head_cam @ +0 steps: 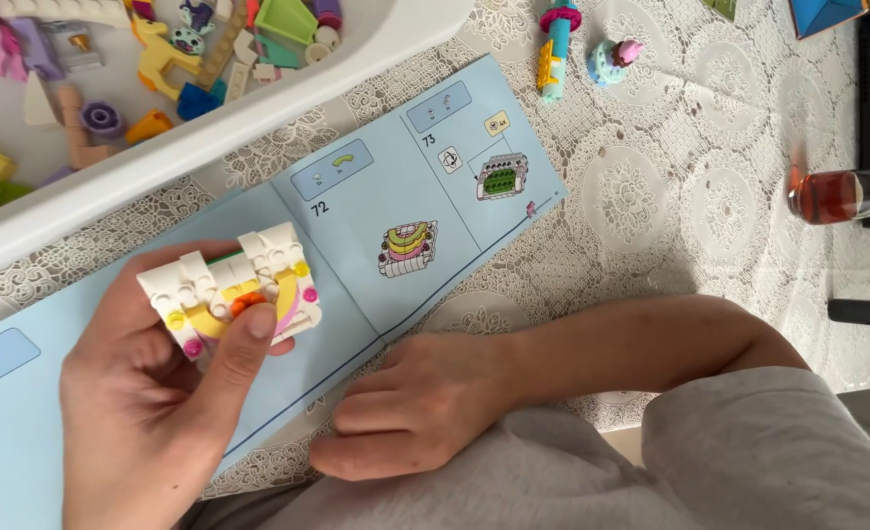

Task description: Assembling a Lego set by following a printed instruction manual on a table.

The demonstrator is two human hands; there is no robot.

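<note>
My left hand (145, 412) holds a small white brick assembly (234, 285) with yellow, orange and pink curved pieces, thumb pressed on its front. It hovers over a light blue instruction booklet (356, 226) lying open on the table. My right hand (420, 402) rests loosely curled on the booklet's lower edge and the lace tablecloth, holding nothing. The booklet's open pages show pictures of the same rainbow-arched build.
A white tray (258, 113) with several loose coloured bricks sits at the top left. A small turquoise and pink figure (557, 49) and a little cupcake piece (613, 59) stand on the lace cloth. A glass with reddish drink (832, 194) stands at the right.
</note>
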